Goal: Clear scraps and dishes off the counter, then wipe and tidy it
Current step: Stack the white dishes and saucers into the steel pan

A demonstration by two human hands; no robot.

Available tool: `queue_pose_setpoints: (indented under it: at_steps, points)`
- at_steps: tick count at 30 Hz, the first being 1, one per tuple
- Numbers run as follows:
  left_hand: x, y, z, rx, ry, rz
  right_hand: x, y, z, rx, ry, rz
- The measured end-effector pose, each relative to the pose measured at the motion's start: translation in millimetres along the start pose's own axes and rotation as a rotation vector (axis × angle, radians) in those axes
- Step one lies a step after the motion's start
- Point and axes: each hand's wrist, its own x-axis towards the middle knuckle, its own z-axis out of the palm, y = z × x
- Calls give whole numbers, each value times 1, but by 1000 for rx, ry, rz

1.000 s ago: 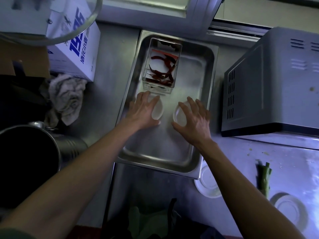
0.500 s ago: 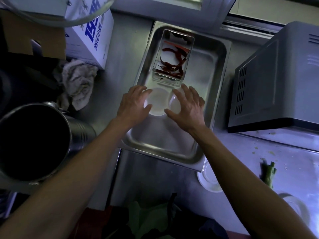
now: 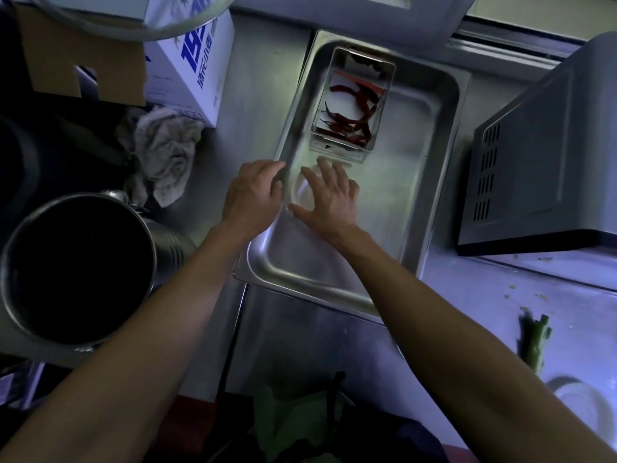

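Both hands are down in the steel tray (image 3: 430, 135): right hand (image 3: 329, 198) spread flat over a small white dish (image 3: 302, 192), left hand (image 3: 252, 192) curled at the tray's left rim, its grip I can't tell. Dried chillies (image 3: 354, 115) sit at the far end.

One head-worn wide-angle view only; no second view is sharing the scene. It is looking steeply down from above onto the steel counter (image 3: 257, 95), facing the back wall. The steel tray (image 3: 430, 195) is sitting near centre, close below; both forearms are entering from the bottom edge.
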Motion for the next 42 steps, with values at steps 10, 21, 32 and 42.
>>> queue_pose_setpoints:
  at_steps: [10, 21, 32, 42]
  points:
    - [5, 2, 10, 10, 6, 33, 2, 9, 18, -144, 8, -64]
    - [6, -2, 2, -24, 21, -8, 29, 6, 16, -196, 17, -39]
    - [-19, 3, -10, -7, 28, 63, -17, 6, -6, -103, -15, -19]
    - [-51, 38, -2, 247, -208, 295, -99, 34, -27, -165, -10, 107]
